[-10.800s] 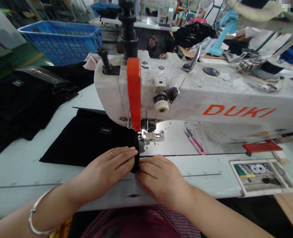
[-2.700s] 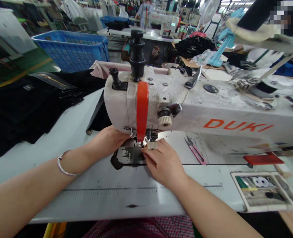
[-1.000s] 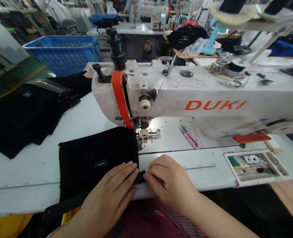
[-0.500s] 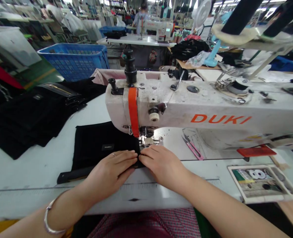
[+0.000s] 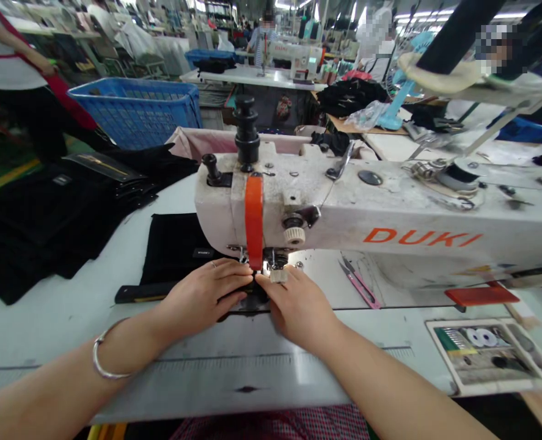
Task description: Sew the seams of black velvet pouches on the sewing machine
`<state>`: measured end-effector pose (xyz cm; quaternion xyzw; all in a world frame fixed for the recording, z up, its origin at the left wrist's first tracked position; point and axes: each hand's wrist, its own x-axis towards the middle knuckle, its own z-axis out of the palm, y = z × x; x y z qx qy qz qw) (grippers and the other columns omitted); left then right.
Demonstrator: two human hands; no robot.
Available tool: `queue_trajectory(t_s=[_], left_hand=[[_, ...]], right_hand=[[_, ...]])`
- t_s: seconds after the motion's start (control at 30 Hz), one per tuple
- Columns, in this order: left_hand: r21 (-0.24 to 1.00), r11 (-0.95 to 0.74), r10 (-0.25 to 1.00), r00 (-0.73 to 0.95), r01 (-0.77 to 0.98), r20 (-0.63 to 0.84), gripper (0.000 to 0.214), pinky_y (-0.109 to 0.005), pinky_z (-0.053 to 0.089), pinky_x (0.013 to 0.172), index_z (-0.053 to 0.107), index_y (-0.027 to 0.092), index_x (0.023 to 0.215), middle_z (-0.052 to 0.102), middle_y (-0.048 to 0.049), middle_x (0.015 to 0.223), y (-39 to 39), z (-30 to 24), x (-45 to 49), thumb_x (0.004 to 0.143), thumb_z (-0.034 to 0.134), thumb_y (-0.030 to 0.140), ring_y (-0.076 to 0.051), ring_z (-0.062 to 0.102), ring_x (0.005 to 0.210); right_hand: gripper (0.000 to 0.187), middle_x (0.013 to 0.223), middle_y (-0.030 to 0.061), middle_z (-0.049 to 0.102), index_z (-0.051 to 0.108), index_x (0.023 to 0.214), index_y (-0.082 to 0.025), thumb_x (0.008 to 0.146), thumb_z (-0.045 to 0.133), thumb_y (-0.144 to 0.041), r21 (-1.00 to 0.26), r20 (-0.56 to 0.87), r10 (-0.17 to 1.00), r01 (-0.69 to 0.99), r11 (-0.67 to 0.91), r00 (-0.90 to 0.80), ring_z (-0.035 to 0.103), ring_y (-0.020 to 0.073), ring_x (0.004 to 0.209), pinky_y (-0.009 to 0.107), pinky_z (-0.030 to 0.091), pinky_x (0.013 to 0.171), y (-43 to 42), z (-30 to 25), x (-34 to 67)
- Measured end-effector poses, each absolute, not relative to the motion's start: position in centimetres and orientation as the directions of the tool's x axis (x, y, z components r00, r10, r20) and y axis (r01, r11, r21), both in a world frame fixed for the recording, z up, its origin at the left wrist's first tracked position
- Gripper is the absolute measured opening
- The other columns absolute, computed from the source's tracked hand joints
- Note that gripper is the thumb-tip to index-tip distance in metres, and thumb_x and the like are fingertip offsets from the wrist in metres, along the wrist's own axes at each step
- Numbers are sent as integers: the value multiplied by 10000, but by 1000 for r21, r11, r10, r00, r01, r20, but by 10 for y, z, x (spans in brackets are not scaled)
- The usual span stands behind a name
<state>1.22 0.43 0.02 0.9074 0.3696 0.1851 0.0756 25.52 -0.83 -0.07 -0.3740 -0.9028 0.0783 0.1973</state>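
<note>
Left hand: my left hand lies flat and spread on the black cloth, fingers stretched toward the needle, pressing rather than gripping, so the piece stays smooth.
Right hand: my right hand reaches in from the other side, fingertips at the cloth's edge; I cannot tell whether they pinch it or only press.
Cloth: it lies on the surface, its near corner between my hands and right under the presser foot; the rest runs off to the left, flat under the machine.
Strip: a dark strip lies along the cloth's near edge.
Snips: pink snips lie just right of the needle, within reach.
Stack: more black pieces lie piled at the far left.
</note>
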Motion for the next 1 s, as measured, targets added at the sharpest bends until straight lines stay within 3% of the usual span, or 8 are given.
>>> queue_trajectory(t_s=[0.2,0.4,0.53,0.6,0.8,1.0], left_hand=[[334,-746,665,674,576,322,219,-392,513,1061,720,223,1150,730,-43,1197,16,4,-8,983,582,254,-198,669,1123],[362,-699,715,603,617,354,165,-357,566,950,726,189,1044,764,-35,1074,1,4,13,973,579,215,-185,694,1012],[366,-646,762,531,670,372,157,-385,574,934,713,177,1017,757,-56,1040,-11,6,30,959,567,186,-207,688,995],[368,-632,772,513,682,375,149,-387,581,916,710,184,989,751,-54,1024,-13,5,33,956,565,185,-210,686,981],[367,-600,790,455,711,411,150,-427,570,947,686,197,1071,740,-57,1077,-17,-2,32,970,577,217,-226,679,1027],[358,-614,781,476,703,404,155,-372,590,884,705,194,990,762,-45,1006,-10,1,34,976,552,203,-206,705,942]], right_hand=[[142,907,97,640,639,932,-156,938,499,-139,-322,396,761,698,639,-514,515,249,869,376,444,769,-4,2,259],[343,679,51,619,603,690,-192,993,536,-337,-217,333,797,782,584,-503,536,232,743,383,404,722,-2,2,259],[126,909,82,698,670,922,-174,961,587,-260,-329,395,726,651,684,-563,579,248,904,380,450,808,-5,0,257],[120,1019,91,709,669,1042,-174,957,584,-187,-370,416,682,573,731,-601,588,241,968,372,466,846,-7,-2,254],[136,956,69,714,691,970,-182,974,561,-145,-426,406,711,569,703,-574,602,207,880,324,484,783,-9,-8,252],[169,987,74,726,704,1027,-163,972,549,-123,-387,438,693,576,720,-572,595,221,892,342,496,809,-8,-9,254]])
